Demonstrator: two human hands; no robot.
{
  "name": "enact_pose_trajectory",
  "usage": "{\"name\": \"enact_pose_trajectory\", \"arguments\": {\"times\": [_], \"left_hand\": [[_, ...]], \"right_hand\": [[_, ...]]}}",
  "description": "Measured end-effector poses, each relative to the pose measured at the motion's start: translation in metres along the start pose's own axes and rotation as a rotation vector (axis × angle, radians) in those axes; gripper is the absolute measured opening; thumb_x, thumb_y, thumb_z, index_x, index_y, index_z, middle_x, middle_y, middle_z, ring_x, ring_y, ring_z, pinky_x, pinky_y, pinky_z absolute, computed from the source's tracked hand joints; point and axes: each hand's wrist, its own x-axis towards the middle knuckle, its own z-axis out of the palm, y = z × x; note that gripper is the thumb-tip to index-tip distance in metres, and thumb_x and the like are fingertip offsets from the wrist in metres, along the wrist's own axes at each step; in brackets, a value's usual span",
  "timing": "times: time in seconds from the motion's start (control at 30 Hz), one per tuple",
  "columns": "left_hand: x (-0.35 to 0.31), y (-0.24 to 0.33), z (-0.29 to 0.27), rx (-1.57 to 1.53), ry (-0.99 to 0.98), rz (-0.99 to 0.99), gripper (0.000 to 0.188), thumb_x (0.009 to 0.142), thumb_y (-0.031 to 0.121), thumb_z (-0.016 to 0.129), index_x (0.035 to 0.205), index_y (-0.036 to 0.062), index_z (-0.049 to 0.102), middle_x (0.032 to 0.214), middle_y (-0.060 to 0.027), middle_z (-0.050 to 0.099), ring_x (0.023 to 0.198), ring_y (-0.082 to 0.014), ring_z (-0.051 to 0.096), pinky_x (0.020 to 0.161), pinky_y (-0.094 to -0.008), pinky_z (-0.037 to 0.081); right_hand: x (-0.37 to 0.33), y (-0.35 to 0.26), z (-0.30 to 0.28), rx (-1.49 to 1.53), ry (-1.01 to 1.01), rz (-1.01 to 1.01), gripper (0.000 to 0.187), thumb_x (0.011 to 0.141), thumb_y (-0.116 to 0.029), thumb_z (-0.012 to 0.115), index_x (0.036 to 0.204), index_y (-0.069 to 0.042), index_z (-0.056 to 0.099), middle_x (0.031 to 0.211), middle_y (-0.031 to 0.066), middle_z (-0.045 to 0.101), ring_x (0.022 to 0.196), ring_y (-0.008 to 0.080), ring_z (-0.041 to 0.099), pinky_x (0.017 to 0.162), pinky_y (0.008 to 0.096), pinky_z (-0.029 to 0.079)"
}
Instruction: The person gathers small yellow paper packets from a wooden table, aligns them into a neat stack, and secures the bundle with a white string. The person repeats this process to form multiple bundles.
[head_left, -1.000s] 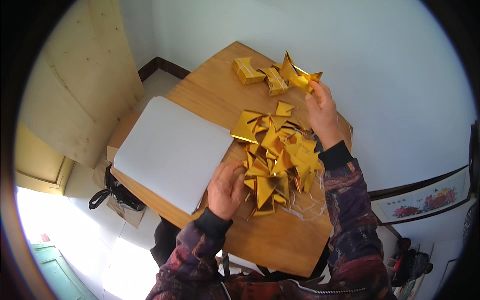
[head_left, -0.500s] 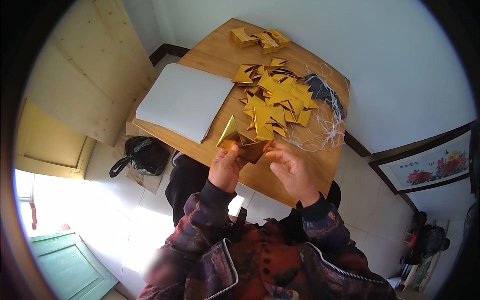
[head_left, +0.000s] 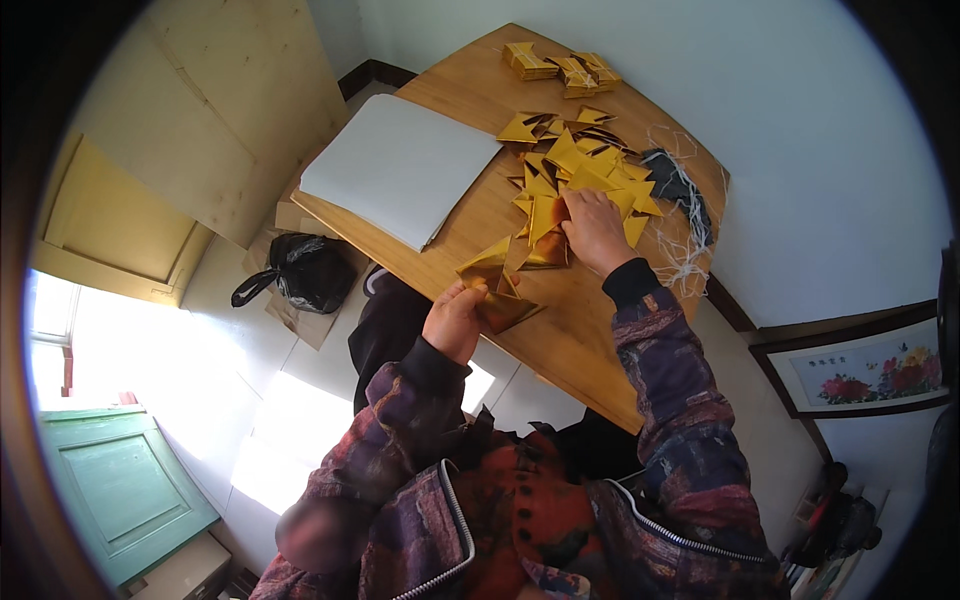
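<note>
My left hand point(head_left: 456, 318) is closed on a folded gold foil paper piece point(head_left: 502, 309) over the table's near edge, its pointed flap tilted up. Farther off, my right hand point(head_left: 598, 232) reaches to the near side of a loose pile of folded gold papers point(head_left: 590, 160). Its thumb and fingers are pinched on one folded gold paper of that pile. Part of that piece is hidden behind the fingers.
Bundles of tied gold papers point(head_left: 530, 62) sit at the table's far end. A stack of white sheets point(head_left: 400, 165) lies left on the wooden table point(head_left: 455, 80). White strings point(head_left: 688, 262) tangle beside a dark cloth-like thing point(head_left: 680, 190) at right. A black plastic bag point(head_left: 312, 275) rests below.
My right hand has moved from beside the left hand, away from me to the pile, and now pinches a gold paper there. The left hand keeps its folded piece. The whole view has shifted slightly.
</note>
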Motion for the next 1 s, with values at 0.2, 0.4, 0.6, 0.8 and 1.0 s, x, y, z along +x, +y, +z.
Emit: {"name": "enact_pose_trajectory", "arguments": {"times": [0.2, 0.4, 0.6, 0.8, 1.0], "left_hand": [[0.008, -0.009, 0.008, -0.049, 0.018, 0.037, 0.040, 0.094, 0.007, 0.037, 0.131, -0.0059, 0.041, 0.126, -0.0196, 0.056, 0.120, -0.0300, 0.052, 0.107, -0.0429, 0.037], [0.023, -0.023, 0.022, -0.043, 0.045, 0.063, 0.038, 0.098, 0.013, 0.034, 0.133, -0.0015, 0.041, 0.129, -0.0148, 0.053, 0.119, -0.0279, 0.052, 0.107, -0.0402, 0.036], [0.027, -0.044, 0.040, -0.351, -0.117, 0.094, 0.038, 0.102, 0.027, 0.040, 0.133, 0.0042, 0.043, 0.129, -0.0093, 0.053, 0.116, -0.0233, 0.052, 0.103, -0.0382, 0.040], [0.021, -0.023, 0.016, -0.148, 0.024, 0.043, 0.030, 0.099, 0.016, 0.044, 0.125, 0.0000, 0.049, 0.117, -0.0114, 0.060, 0.107, -0.0245, 0.058, 0.096, -0.0375, 0.047], [0.018, -0.019, 0.012, -0.079, 0.131, 0.069, 0.023, 0.097, 0.009, 0.043, 0.116, -0.0020, 0.051, 0.107, -0.0121, 0.063, 0.098, -0.0233, 0.063, 0.091, -0.0389, 0.051]], "right_hand": [[-0.004, -0.007, -0.023, 0.121, -0.050, 0.082, 0.023, 0.075, -0.013, 0.069, 0.090, -0.001, 0.056, 0.099, 0.0181, 0.062, 0.098, 0.0349, 0.057, 0.080, 0.0420, 0.046], [-0.046, -0.047, -0.047, 0.018, 0.146, 0.078, 0.025, 0.079, -0.015, 0.069, 0.090, -0.003, 0.049, 0.082, 0.0172, 0.063, 0.075, 0.0354, 0.062, 0.061, 0.0410, 0.049], [-0.083, -0.106, -0.024, -0.067, 0.152, -0.081, 0.033, 0.085, -0.008, 0.054, 0.116, 0.002, 0.055, 0.113, 0.0156, 0.056, 0.105, 0.0289, 0.055, 0.083, 0.0346, 0.050], [-0.095, -0.109, -0.019, 0.425, 0.156, -0.164, 0.030, 0.086, -0.011, 0.059, 0.112, 0.004, 0.057, 0.116, 0.0195, 0.055, 0.111, 0.0341, 0.054, 0.088, 0.0381, 0.048], [-0.045, -0.059, -0.010, 0.242, 0.153, 0.245, 0.046, 0.083, -0.028, 0.068, 0.115, 0.002, 0.052, 0.105, 0.0204, 0.056, 0.098, 0.0371, 0.055, 0.085, 0.0418, 0.046]]}}
